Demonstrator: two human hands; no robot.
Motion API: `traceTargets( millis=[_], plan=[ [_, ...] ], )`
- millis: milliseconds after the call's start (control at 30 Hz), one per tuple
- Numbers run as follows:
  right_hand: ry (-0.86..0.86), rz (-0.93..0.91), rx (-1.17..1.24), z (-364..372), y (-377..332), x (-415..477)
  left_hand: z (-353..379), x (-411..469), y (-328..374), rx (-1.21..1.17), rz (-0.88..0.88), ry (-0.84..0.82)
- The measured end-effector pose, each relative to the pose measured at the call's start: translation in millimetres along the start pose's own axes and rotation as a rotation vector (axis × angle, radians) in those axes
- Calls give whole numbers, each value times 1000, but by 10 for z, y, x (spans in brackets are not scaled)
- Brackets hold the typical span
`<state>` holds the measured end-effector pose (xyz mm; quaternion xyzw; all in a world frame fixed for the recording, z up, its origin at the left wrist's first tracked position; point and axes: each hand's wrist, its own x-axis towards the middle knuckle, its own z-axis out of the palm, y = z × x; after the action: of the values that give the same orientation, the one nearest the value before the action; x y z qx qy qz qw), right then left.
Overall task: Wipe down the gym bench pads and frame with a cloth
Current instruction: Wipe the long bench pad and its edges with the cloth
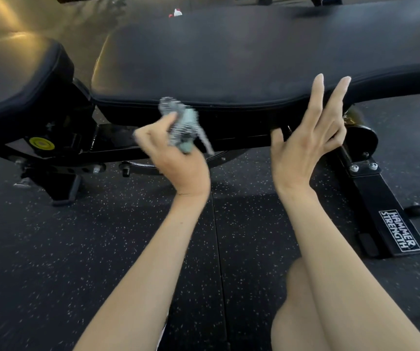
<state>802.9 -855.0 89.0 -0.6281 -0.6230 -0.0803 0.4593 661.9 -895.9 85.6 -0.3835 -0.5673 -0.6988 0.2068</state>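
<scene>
A black gym bench fills the upper half of the view: a long back pad (242, 59), a seat pad (14, 77) at the left, and a black steel frame (112, 150) beneath. My left hand (176, 160) grips a bunched grey-and-pale-green patterned cloth (181, 125) in front of the long pad's near side edge, blurred by motion. My right hand (307, 138) is held up with fingers spread and straight, in front of the pad's near edge; it holds nothing.
The frame's rear foot (386, 219) with white lettering runs toward me at the right. A yellow round knob (41, 143) sits on the frame at the left. Speckled black rubber flooring (64, 249) lies below. My bare knee (302, 312) is at the lower right.
</scene>
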Motion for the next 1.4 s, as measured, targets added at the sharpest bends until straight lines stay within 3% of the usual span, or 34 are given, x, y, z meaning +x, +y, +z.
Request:
traceTargets(
  millis=[100, 167, 300, 433, 533, 700, 833, 900, 1067, 1333, 1400],
  plan=[
    [-2, -92, -5, -7, -1, -17, 129, -258, 245, -64, 228, -224],
    [19, -141, 3, 2, -20, -33, 178, -283, 275, -70, 285, -264],
    [-2, -226, 2, 25, -140, -101, 117, -139, 127, -6, 217, -186],
    [-12, -304, -28, 51, -226, -159, -3, 29, -10, 31, 32, -54],
    [-13, -307, -44, 62, -246, -160, 3, 21, 33, 22, -8, -48],
    [18, -309, -23, 107, -222, -159, 61, -175, 139, 6, 37, -147],
    [150, -265, -13, 193, -217, -140, 102, -395, 318, -49, 175, -394],
    [186, -249, -24, 221, -205, -152, 120, -365, 307, -66, 178, -429],
    [117, -282, 44, 227, -183, -188, 63, -129, 145, -33, 86, -266],
    [146, -226, 8, 303, -245, -188, -180, 316, -126, -68, -305, -47],
    [152, -217, 19, 301, -249, -180, -233, 410, -166, 10, -293, 3]
  ],
)
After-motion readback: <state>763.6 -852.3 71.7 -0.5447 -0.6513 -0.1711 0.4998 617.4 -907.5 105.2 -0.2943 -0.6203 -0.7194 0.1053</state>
